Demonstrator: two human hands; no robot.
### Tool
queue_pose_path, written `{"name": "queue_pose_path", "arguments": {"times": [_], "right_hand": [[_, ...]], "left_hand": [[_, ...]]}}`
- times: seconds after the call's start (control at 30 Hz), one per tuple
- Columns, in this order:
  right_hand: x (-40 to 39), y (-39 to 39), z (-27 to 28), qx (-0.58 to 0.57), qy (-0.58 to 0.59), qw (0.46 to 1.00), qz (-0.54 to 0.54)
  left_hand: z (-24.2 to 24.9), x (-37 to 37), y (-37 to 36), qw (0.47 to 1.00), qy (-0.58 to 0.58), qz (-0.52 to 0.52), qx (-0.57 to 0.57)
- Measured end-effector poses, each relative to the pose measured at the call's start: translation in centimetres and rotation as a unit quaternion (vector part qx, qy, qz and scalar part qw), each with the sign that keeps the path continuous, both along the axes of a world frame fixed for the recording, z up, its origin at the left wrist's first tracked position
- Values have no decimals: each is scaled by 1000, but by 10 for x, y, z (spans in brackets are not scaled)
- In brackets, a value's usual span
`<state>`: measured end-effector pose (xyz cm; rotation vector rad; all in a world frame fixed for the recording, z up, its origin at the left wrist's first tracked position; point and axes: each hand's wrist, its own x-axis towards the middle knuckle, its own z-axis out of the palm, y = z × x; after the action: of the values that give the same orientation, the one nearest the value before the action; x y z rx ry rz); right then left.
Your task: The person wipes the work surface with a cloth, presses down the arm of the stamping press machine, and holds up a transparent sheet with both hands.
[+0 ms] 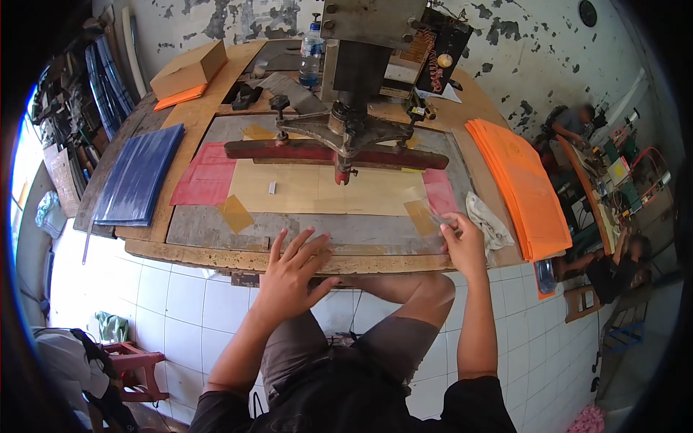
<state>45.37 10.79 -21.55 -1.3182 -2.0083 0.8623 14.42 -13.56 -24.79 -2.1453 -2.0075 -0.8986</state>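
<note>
My left hand [294, 276] is over the front wooden edge of the work table, its fingers spread and nothing in them. At the right front corner of the grey plate [332, 234], my right hand [463, 242] has thumb and fingers drawn together; whatever lies between them is too small to make out. A tan sheet [325, 189] lies on the plate over pink sheets [206, 173], with brown tape [235, 213] near its corner. A small whitish piece [272, 187] rests on the tan sheet. Above the sheet's back edge hangs the red bar [289, 150] of a press [354, 119].
Blue plastic sheets [141, 173] are stacked at the left, orange sheets [520, 187] at the right. A white cloth [487, 220] lies beside my right hand. A cardboard box [189, 71] and water bottle [311, 54] stand behind. Two people are at the far right.
</note>
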Motion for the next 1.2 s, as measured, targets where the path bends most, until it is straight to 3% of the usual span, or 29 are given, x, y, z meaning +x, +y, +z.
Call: {"name": "queue_pose_path", "arguments": {"times": [0.13,0.23,0.37,0.47,0.67,0.77,0.83,0.9,0.97,1.07,1.2], "right_hand": [[-4,21,1,22,-13,1000,-17],[16,37,-2,280,-49,957,-50],[78,57,-25,383,-334,852,-126],[95,57,-39,235,-185,951,-79],[102,61,-23,175,-155,970,-68],[75,48,-5,201,-64,969,-130],[40,29,-1,276,5,959,-64],[-20,-24,8,315,-10,949,22],[-64,-62,2,288,-18,939,188],[-85,-64,-13,277,-101,912,285],[-48,16,-21,214,-119,956,162]], "left_hand": [[0,-13,20,999,43,-18,-23],[8,-19,29,999,49,-9,-22],[7,-25,33,999,15,-20,-33],[5,-22,31,999,28,-20,-22],[9,-22,30,999,22,-38,-21],[10,-23,29,997,18,-65,-25],[10,-20,29,996,18,-81,-27],[7,-12,30,995,29,-90,-22],[0,-1,29,994,33,-99,-26],[-7,9,28,994,33,-100,-33],[-3,11,28,996,27,-86,-19]]}}
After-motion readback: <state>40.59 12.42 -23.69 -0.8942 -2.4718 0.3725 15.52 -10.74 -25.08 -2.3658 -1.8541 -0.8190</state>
